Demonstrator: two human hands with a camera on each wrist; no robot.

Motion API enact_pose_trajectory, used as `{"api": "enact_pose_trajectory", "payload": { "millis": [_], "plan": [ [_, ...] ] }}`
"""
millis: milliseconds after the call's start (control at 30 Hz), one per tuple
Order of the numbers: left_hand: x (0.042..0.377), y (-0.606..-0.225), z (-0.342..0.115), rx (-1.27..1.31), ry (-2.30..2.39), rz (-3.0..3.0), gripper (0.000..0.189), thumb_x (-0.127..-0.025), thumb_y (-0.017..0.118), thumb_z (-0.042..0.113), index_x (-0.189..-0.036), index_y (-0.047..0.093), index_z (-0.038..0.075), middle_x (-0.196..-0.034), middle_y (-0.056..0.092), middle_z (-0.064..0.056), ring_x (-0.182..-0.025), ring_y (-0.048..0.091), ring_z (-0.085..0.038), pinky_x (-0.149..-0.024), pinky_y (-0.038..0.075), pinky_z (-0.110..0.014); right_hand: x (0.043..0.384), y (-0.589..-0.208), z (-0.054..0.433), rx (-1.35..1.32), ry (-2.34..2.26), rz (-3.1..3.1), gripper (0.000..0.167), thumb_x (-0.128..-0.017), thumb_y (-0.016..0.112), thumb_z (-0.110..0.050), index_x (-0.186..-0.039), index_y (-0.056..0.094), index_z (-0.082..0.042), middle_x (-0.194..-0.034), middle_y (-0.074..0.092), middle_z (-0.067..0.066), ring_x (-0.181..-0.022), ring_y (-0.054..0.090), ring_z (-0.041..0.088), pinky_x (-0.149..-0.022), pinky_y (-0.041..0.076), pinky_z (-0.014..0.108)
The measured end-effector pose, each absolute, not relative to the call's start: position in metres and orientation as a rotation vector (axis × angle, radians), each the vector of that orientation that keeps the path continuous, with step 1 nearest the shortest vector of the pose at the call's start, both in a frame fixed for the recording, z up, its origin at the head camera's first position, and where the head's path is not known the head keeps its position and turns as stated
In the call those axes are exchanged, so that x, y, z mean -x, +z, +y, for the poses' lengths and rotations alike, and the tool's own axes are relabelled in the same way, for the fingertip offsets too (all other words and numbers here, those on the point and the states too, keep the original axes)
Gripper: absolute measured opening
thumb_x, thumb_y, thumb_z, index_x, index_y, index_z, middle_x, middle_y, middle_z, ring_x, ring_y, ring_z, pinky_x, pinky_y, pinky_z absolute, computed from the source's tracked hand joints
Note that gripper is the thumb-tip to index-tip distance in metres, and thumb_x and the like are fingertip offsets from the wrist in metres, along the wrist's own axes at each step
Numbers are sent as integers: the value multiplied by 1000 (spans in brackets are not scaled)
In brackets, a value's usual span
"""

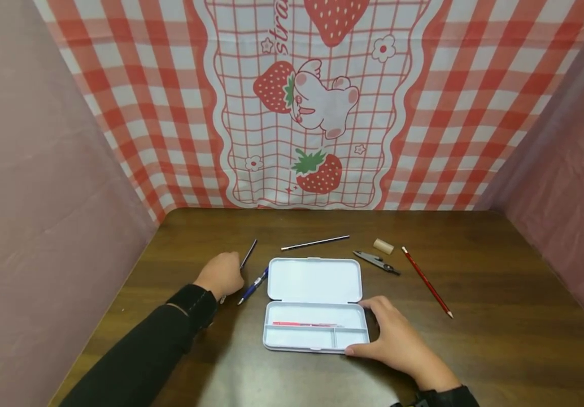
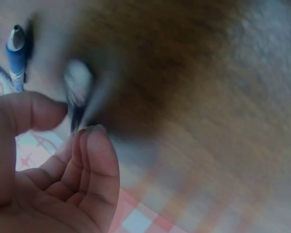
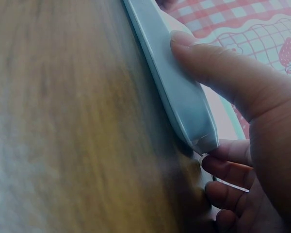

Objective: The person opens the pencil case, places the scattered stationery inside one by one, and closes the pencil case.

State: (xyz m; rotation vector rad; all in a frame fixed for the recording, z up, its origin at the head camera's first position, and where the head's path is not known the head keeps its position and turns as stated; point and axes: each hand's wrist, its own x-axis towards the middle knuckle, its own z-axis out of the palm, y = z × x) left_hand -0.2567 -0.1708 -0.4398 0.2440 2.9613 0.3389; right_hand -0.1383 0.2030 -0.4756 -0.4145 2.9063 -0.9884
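My left hand (image 1: 222,274) pinches a thin dark pencil (image 1: 249,252) between thumb and fingertips, left of the case. In the left wrist view the pencil's pale end (image 2: 78,80) is blurred and points up from the fingers. The white pencil case (image 1: 299,338) lies open, its lid (image 1: 314,280) folded back. Inside its long rear compartment is a slim pink-red stick (image 1: 304,324). Around the case's right end my right hand (image 1: 393,336) holds it, thumb at the front corner and fingers behind. A blue pen (image 1: 253,285) lies between my left hand and the case.
Behind the lid lies another dark pencil (image 1: 314,243). To the right are a metal compass (image 1: 376,262), a tan cylinder (image 1: 383,246) and a red pencil (image 1: 426,282). A checked strawberry cloth (image 1: 185,130) hangs at the wooden table's back edge.
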Motion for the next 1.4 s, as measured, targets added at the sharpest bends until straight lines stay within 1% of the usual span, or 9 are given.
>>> {"api": "enact_pose_trajectory", "payload": {
  "millis": [133,433,667,933,1167,1400],
  "plan": [
    [257,-445,-173,-234,308,2984,19,-85,72,8,-99,62,0,-83,61,-10,-76,59,-26,-79,54,-46,137,-479,202,408,-994,2899,94,-63,92,-63,-131,59,-6,-130,55,9,-121,55,30,-104,44,54],
    [257,-449,-175,-249,304,2993,16,-83,69,5,-96,61,1,-87,65,-12,-80,63,-26,-80,55,-47,136,-478,202,374,-978,2893,95,-63,92,-64,-131,59,-7,-131,55,10,-121,55,31,-104,44,55],
    [255,-445,-176,-220,330,2993,13,-84,67,4,-95,61,1,-85,64,-11,-76,60,-25,-75,54,-46,137,-478,202,390,-993,2900,95,-63,92,-65,-131,60,-7,-131,56,9,-120,55,30,-104,44,54],
    [257,-443,-178,-207,303,2976,23,-89,68,7,-108,62,-4,-90,64,-14,-80,60,-26,-80,55,-46,139,-477,203,383,-985,2901,94,-63,92,-63,-131,59,-7,-130,55,10,-120,55,31,-104,44,54],
    [256,-438,-178,-272,288,2997,21,-88,69,6,-105,62,-4,-91,65,-15,-83,63,-27,-83,55,-47,140,-475,202,372,-981,2898,95,-63,92,-63,-131,59,-6,-130,55,11,-121,54,31,-104,43,55],
    [255,-433,-174,-272,320,2992,22,-87,68,5,-106,62,-3,-92,66,-15,-85,64,-28,-85,55,-48,140,-475,203,372,-969,2900,95,-63,92,-64,-131,59,-6,-131,55,10,-121,55,32,-104,44,56]
  ]
}}
